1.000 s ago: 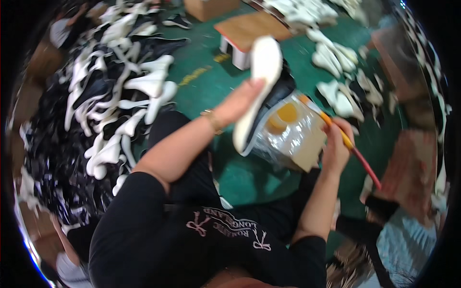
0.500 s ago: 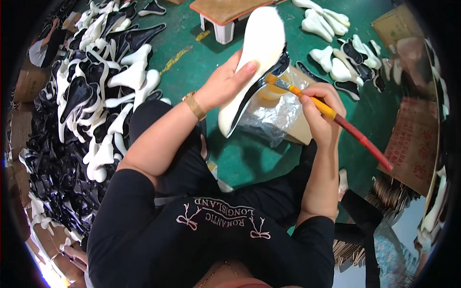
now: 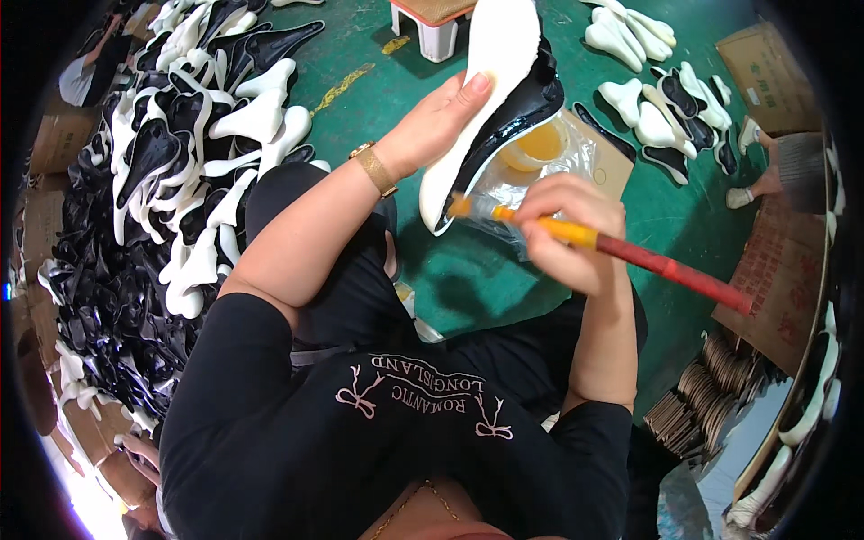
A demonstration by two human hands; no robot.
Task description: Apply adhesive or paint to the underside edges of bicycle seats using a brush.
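Observation:
My left hand point(image 3: 436, 126) holds a bicycle saddle point(image 3: 500, 67) by its white foam side, thumb on top and fingers hidden behind. Its foam faces left, and the glossy black inner side is turned toward my right hand. Closed round a paintbrush point(image 3: 666, 263) with a yellow and red handle, my right hand point(image 3: 576, 229) is slightly blurred. The brush's bristles are at the black inner side near the saddle's narrow lower end. Beyond the brush, a tub of yellowish liquid point(image 3: 537, 147) sits in clear plastic film on a cardboard piece point(image 3: 610, 169), partly hidden by the saddle.
A large heap of white and black saddle parts point(image 3: 171, 153) lies at my left, with glossy black shells point(image 3: 117, 297) nearer me. More saddle pieces point(image 3: 670, 117) lie at far right. A small stool point(image 3: 438, 40) stands ahead. Another person's legs point(image 3: 765, 180) and cardboard boxes point(image 3: 778, 279) are at right.
My right hand has brought the brush down and left toward the saddle's narrow end. The saddle has moved up a little and turned, showing more of its black inner side. A person's legs have shifted at right.

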